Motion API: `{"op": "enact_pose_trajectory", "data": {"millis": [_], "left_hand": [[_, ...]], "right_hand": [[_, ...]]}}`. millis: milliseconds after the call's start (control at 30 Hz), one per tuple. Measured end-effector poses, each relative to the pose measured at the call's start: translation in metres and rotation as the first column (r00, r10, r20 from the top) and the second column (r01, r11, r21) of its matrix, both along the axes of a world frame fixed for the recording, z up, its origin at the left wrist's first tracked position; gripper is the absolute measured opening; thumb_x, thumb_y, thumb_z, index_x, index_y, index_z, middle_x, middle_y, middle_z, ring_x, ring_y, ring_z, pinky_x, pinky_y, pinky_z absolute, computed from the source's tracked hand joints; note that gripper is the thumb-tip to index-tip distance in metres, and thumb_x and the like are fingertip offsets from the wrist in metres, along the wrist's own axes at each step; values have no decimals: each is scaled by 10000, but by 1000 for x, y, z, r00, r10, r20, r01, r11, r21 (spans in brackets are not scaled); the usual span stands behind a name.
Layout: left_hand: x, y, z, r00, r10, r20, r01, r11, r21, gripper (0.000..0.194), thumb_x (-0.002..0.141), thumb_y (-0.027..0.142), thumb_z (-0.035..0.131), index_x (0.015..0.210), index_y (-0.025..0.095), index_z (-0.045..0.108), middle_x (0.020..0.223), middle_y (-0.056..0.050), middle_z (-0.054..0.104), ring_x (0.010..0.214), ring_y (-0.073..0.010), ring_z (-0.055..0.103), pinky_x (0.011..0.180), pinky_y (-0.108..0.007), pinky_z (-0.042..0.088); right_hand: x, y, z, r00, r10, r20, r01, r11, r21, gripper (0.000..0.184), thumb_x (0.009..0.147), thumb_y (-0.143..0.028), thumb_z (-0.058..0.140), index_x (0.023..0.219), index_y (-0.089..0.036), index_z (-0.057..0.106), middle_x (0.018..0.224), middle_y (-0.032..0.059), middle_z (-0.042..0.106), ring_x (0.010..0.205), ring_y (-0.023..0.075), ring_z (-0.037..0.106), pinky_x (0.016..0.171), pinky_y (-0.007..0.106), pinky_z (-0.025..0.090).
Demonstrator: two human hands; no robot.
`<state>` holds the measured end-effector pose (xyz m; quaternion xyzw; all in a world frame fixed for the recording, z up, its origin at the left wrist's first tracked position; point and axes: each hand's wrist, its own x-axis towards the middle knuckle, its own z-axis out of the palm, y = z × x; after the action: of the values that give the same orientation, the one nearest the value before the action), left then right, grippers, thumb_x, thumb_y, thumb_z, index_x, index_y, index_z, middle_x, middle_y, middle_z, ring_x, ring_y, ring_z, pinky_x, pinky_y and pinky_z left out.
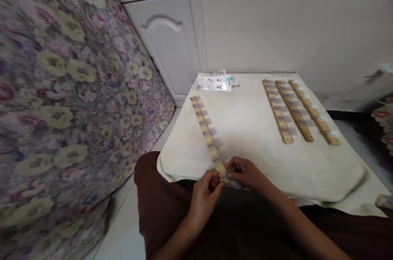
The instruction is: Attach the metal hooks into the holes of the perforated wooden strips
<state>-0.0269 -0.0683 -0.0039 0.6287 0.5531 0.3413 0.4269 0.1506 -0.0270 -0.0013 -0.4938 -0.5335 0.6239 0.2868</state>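
Note:
A long tan strip (208,139), dotted with small holes and crossed by several clear or metallic fittings, lies slanted on the cloth-covered table, its near end by the front edge. My left hand (206,195) is closed at that near end, thumb and forefinger pinching it from the left. From the right, the fingertips of my right hand (244,173) pinch the same end, almost meeting the left thumb. My fingers partly hide the small fitting there, and its exact kind is too small to tell.
Three similar strips (278,110) lie side by side at the table's right. Flat clear-and-white packaging (214,83) with small metal pieces rests at the back left. A white wall (276,26) and cabinet (172,43) stand behind; a floral curtain (76,100) hangs on the left.

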Motion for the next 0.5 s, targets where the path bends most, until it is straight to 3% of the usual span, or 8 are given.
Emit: {"op": "enact_pose_trajectory", "data": {"millis": [233, 500], "left_hand": [[1, 0, 0, 1000, 14, -18, -14, 1000, 11, 126, 800, 294, 579, 881, 197, 576, 711, 28, 542, 658, -111, 501, 627, -206, 398], [1, 0, 2, 1000, 1, -10, -1, 1000, 7, 120, 799, 288, 574, 875, 195, 578, 703, 27, 547, 663, -115, 502, 629, -210, 393]], "right_hand": [[2, 0, 3, 1000, 24, -10, -25, 999, -24, 141, 698, -221, 599, 802, -190, 509, 636, -60, 536, 428, 58, 463, 402, 186, 423], [0, -1, -3, 988, -17, 156, -1, 993, 120, 179, 695, -259, 648, 829, -180, 558, 657, -26, 582, 522, 94, 494, 433, 184, 370]]}}
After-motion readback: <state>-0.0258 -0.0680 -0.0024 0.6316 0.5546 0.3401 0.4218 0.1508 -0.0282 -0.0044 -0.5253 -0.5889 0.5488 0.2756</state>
